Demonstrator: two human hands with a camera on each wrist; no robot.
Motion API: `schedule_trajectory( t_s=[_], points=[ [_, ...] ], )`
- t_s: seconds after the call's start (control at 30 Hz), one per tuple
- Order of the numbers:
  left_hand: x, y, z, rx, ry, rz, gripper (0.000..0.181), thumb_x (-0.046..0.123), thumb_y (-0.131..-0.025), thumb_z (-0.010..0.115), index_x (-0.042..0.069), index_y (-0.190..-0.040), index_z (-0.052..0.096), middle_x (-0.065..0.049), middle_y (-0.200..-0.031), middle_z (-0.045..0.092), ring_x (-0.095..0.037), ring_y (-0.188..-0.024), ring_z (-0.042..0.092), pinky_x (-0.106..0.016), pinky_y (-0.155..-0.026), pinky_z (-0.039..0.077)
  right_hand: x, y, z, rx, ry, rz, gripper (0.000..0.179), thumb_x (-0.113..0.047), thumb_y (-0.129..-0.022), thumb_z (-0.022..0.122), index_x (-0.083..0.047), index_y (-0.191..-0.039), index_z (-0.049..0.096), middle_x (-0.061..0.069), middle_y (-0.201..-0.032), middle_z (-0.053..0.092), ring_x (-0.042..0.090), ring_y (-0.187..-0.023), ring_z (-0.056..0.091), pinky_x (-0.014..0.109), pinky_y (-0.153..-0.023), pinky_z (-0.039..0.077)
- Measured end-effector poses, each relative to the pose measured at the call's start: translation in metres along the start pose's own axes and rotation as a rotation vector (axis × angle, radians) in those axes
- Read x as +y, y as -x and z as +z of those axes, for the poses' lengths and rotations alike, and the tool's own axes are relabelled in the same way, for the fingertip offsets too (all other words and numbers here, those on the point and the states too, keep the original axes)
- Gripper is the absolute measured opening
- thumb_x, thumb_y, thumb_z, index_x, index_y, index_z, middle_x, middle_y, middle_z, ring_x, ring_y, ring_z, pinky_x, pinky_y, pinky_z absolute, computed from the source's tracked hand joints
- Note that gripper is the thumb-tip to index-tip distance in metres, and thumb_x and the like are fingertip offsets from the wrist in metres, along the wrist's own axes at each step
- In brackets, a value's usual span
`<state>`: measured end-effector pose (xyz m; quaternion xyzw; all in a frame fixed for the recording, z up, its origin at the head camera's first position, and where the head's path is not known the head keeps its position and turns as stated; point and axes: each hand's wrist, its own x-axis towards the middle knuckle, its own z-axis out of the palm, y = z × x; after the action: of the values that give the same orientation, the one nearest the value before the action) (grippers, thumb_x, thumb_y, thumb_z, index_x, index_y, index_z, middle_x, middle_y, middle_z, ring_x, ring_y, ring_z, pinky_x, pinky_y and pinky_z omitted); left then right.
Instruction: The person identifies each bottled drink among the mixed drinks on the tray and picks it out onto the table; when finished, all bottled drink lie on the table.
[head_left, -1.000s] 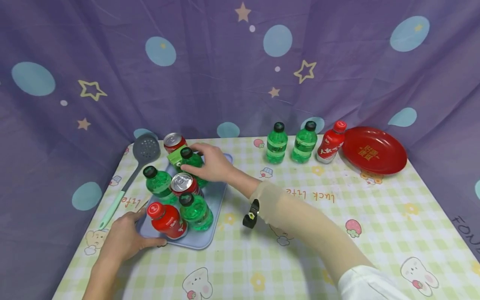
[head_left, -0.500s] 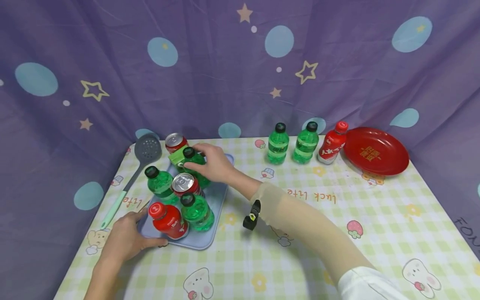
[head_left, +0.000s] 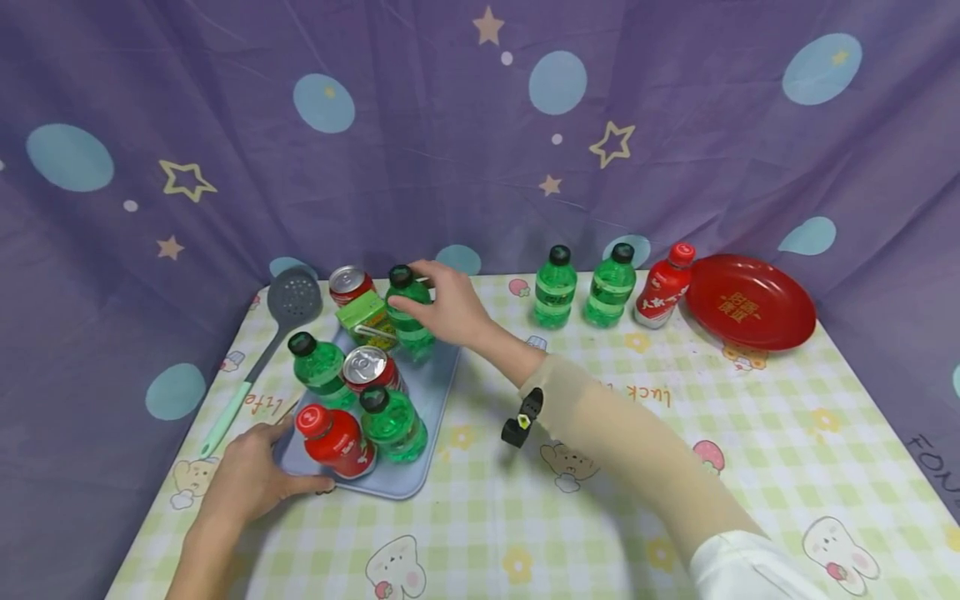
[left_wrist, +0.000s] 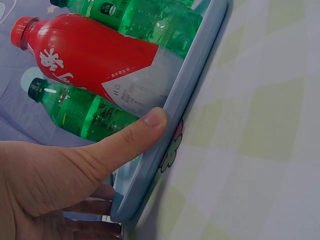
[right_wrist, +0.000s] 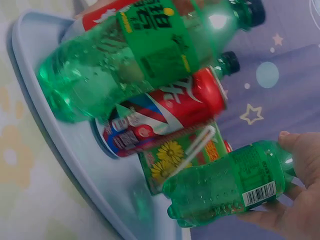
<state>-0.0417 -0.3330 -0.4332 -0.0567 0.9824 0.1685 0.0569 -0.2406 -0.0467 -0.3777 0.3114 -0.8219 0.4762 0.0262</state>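
My right hand [head_left: 457,304] grips a green soda bottle [head_left: 408,304] with a black cap by its upper part. In the right wrist view that bottle [right_wrist: 230,182] is raised off the light blue tray [head_left: 438,392], its base apart from the surface. My left hand [head_left: 251,471] holds the tray's near-left corner; in the left wrist view its thumb [left_wrist: 135,137] lies on the rim. On the tray stand a red bottle [head_left: 341,446], two green bottles [head_left: 397,429] and a red soda can [head_left: 367,367]. A green drink carton [head_left: 369,317] with a straw stands beside the held bottle.
Another red can [head_left: 349,285] stands behind the carton, its base hidden. A slotted turner [head_left: 294,300] lies left of the tray. Two green bottles [head_left: 555,287], a red bottle [head_left: 663,287] and a red plate [head_left: 750,300] are at the back right of the checked tablecloth [head_left: 600,533].
My right hand has lifted the green bottle up and away to the back right, uncovering more of the carton. The left hand and the tray have stayed put.
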Motion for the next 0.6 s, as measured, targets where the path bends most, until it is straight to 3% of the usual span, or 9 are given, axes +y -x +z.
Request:
schedule_trajectory(
  t_s=[0.17, 0.6],
  points=[
    [0.000, 0.000, 0.000, -0.006, -0.004, 0.000, 0.130, 0.062, -0.056, 0.100, -0.015, -0.148, 0.050, -0.044, -0.139, 0.058, -0.062, -0.129, 0.054, -0.073, -0.107, 0.047, 0.004, -0.001, -0.013, 0.032, 0.012, 0.028, 0.044, -0.033, -0.100, 0.077, -0.011, -0.137, 0.068, 0.008, -0.131, 0.073, 0.027, -0.121, 0.070, 0.042, -0.104, 0.059],
    [0.000, -0.001, 0.000, -0.005, -0.006, -0.004, 0.131, 0.063, -0.055, 0.100, -0.013, -0.149, 0.050, -0.043, -0.139, 0.058, -0.062, -0.129, 0.055, -0.073, -0.107, 0.048, 0.023, 0.000, -0.044, 0.085, 0.058, 0.100, 0.054, -0.034, -0.101, 0.076, -0.006, -0.145, 0.063, 0.014, -0.145, 0.065, 0.033, -0.125, 0.067, 0.045, -0.106, 0.057]
  ],
)
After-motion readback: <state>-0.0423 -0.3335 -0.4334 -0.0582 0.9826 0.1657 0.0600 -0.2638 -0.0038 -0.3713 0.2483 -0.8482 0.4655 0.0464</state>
